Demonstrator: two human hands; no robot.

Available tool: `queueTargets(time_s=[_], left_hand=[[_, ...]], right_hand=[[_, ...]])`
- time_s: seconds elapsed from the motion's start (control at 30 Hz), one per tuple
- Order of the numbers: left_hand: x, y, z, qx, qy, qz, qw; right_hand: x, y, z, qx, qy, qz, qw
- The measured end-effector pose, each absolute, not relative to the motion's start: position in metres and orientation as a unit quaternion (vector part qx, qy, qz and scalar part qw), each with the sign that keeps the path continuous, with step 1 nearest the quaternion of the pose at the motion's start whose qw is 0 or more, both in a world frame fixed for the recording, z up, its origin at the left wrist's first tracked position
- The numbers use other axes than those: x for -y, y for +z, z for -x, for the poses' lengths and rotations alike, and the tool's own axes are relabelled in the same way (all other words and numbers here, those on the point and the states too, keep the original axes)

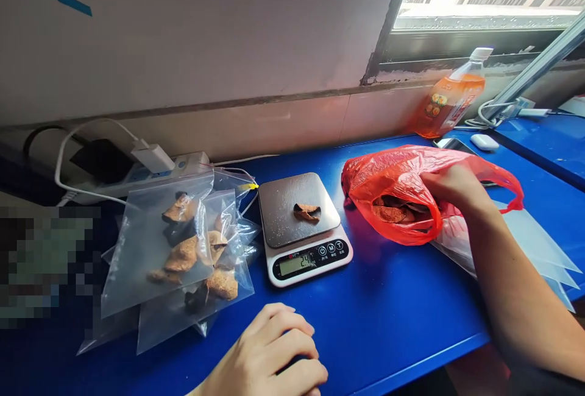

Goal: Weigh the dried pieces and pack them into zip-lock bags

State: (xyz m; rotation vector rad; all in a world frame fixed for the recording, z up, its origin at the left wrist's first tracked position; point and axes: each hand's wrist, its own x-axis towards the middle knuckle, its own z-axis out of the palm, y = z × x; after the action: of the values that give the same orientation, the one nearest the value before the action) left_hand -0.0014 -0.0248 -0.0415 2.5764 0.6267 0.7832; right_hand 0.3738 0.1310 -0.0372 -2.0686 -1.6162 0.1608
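A white kitchen scale (315, 271) with a steel plate stands on the blue table, and its display shows about 2.4. One curled piece of dried citrus peel (308, 212), brown with a dark side, lies on the plate. In front of the scale my left hand (274, 350) rests on the table, empty, its fingers loosely bent and apart. My right hand (452, 186) is at the red plastic bag (393, 170), its fingers hidden by the film. More dried peel (393, 213) shows through the bag's mouth.
Left of the scale, clear zip bags (132, 274) holding dried peel lie overlapped. Behind them is a power strip (192, 164) with cables. More clear bags (534, 243) lie under my right arm. An orange drink bottle (452, 97), a phone and a white earbud case (484, 142) stand at the back right.
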Motion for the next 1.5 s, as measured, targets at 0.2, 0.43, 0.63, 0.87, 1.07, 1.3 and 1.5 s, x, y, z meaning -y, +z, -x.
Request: queueTargets(time_s=[0.2,0.43,0.63,0.87,1.07,1.3,1.5], left_hand=[[0.03,-0.041,0.0,-0.227,0.254,-0.921,0.188],[0.021,-0.047,-0.009,-0.236,0.309,-0.902,0.187],[0.014,-0.051,-0.018,-0.228,0.312,-0.905,0.177],[0.016,-0.04,-0.036,-0.19,0.231,-0.944,0.142],[0.015,-0.04,-0.033,-0.207,0.193,-0.942,0.177],[0.015,-0.041,-0.025,-0.233,0.193,-0.934,0.19],[0.018,-0.043,-0.022,-0.238,0.187,-0.936,0.178]], right_hand=[[-0.128,-0.022,-0.369,0.585,-0.034,0.726,0.361],[-0.117,-0.015,-0.359,0.604,0.102,0.641,0.463],[-0.105,0.008,-0.368,0.578,0.201,0.559,0.56],[-0.075,0.062,-0.324,0.652,0.081,0.434,0.616],[-0.12,0.032,-0.242,0.857,0.148,0.387,0.305],[-0.162,-0.015,-0.189,0.851,0.232,0.424,0.206],[-0.156,0.001,-0.194,0.873,0.121,0.419,0.217]])
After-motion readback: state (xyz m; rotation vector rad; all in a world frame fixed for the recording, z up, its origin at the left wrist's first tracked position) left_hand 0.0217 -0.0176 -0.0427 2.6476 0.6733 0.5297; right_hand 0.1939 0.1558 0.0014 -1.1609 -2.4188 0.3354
